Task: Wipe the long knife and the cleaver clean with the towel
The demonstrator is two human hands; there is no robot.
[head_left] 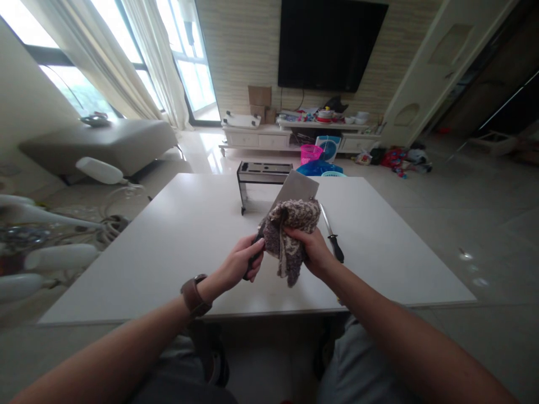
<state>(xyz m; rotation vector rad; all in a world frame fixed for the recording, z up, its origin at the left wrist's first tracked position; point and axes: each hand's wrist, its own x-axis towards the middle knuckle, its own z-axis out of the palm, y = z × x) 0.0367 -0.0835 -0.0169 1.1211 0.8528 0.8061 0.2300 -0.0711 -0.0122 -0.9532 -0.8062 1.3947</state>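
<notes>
Steel cleaver (pixel 300 185): we seemed mid-wipe, unfinished.
Our left hand (pixel 240 259) gripped its handle (pixel 253 257), our right hand (pixel 315 248) the cloth (pixel 295 216); the rack (pixel 266 168) stood near the surface's (pixel 197 224) far edge.

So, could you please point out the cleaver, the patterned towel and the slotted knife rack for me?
Cleaver (pixel 296 187): head view, on the flat of its blade.
Patterned towel (pixel 289 250): head view, on its middle folds.
Slotted knife rack (pixel 266 168): head view, on its top panel.
</notes>
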